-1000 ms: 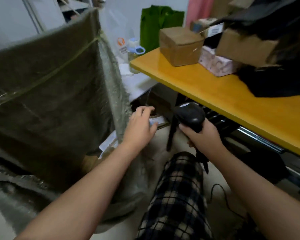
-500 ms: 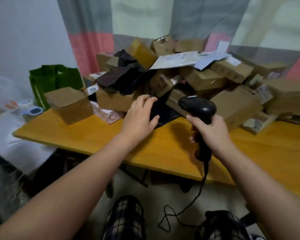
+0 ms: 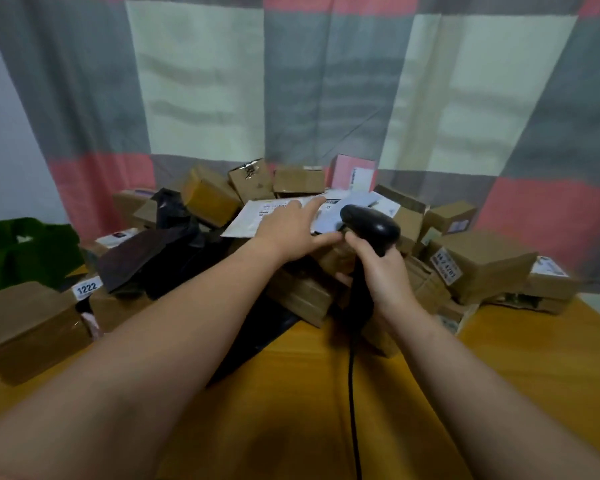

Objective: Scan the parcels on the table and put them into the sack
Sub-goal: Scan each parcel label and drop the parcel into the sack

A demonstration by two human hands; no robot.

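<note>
A heap of parcels covers the back of the yellow table [image 3: 326,393]: brown cardboard boxes, black plastic bags [image 3: 160,258] and a flat white mailer [image 3: 257,216] lying on top. My left hand [image 3: 291,230] reaches over that white mailer with straight, spread fingers, resting on or just above it. My right hand [image 3: 383,275] grips the handle of a black barcode scanner [image 3: 371,226], whose head points toward the pile just right of my left hand. The scanner cable [image 3: 352,393] hangs down across the table. The sack is out of view.
A large brown box [image 3: 28,327] sits at the table's left front, beside a label reading 1222 [image 3: 86,289]. A green bag [image 3: 25,251] stands at far left. More boxes [image 3: 482,265] crowd the right. A checked curtain hangs behind the pile.
My view swung from the sack at the left up to the parcel pile. My left hand has reached forward onto the white mailer. The scanner rose toward the pile.
</note>
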